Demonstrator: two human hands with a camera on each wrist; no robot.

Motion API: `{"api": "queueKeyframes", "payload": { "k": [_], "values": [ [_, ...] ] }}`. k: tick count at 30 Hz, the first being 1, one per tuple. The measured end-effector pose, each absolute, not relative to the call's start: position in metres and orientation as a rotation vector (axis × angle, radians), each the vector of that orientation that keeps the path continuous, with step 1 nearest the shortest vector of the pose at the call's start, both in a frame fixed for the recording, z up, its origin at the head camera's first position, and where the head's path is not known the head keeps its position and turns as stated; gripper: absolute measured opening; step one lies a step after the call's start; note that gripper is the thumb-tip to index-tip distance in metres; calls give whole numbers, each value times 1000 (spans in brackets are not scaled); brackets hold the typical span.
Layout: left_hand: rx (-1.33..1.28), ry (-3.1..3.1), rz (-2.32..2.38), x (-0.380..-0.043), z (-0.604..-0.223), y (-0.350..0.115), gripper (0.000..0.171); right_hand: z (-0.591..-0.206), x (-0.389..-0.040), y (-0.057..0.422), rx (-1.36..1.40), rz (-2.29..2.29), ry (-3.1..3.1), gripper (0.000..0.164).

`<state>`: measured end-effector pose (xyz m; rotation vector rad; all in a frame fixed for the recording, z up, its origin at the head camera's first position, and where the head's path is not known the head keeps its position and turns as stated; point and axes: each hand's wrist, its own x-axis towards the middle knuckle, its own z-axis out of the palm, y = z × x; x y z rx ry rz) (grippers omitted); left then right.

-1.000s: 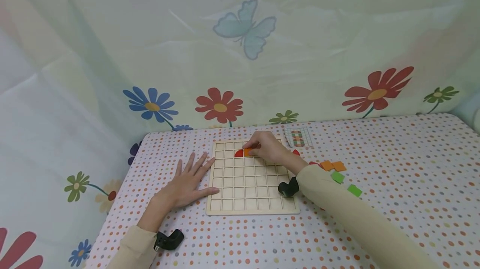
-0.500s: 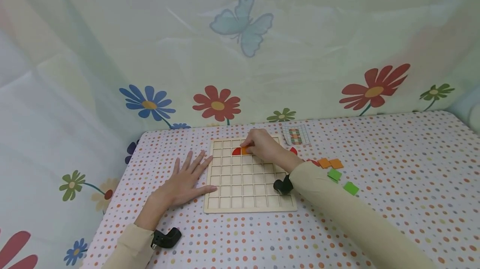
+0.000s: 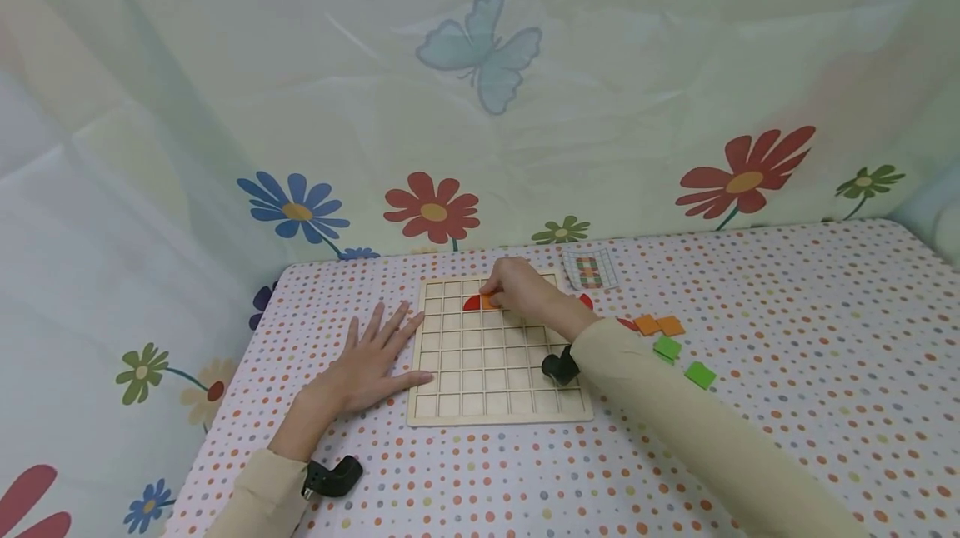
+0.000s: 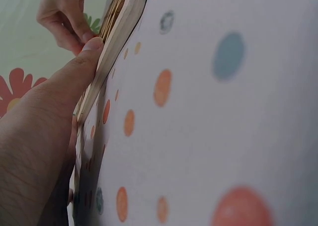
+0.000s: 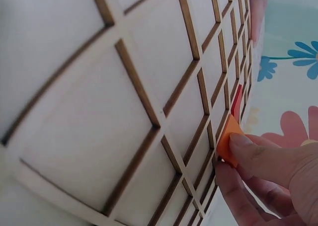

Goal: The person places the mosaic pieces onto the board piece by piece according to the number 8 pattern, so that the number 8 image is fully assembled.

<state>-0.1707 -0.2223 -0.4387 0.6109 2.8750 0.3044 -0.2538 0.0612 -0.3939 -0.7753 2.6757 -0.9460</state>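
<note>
Pinching an orange tile (image 5: 226,144) between thumb and fingers of the right hand (image 3: 519,288), at a cell in the second row from the far edge of the wooden grid board (image 3: 480,363), just beside a red piece (image 3: 472,303) on the left. Cannot tell how flat in the cell. Resting the left hand (image 3: 367,367) with fingers spread, grasping nothing, thumb on the board's left edge. Showing, right of the board on the dotted tablecloth (image 3: 810,338), loose orange tiles (image 3: 646,325), green tiles (image 3: 701,376) and, farther back, a patterned card (image 3: 590,270).
</note>
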Motion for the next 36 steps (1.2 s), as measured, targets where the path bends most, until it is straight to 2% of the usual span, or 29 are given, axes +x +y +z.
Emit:
{"api": "queueKeyframes", "payload": {
  "k": [12, 18, 26, 36],
  "values": [
    [604, 2879, 292, -173, -436, -223, 95, -395, -252, 56, -830, -874, 2762, 16],
    [619, 2877, 292, -173, -436, -224, 93, -398, -247, 63, -789, -979, 2746, 21],
    [613, 2857, 309, -170, -437, -221, 93, -397, -225, 98, -830, -1167, 2583, 30],
    [610, 2880, 321, -170, -437, -222, 95, -381, -179, 153, -965, -1113, 2631, 14]
  ]
}}
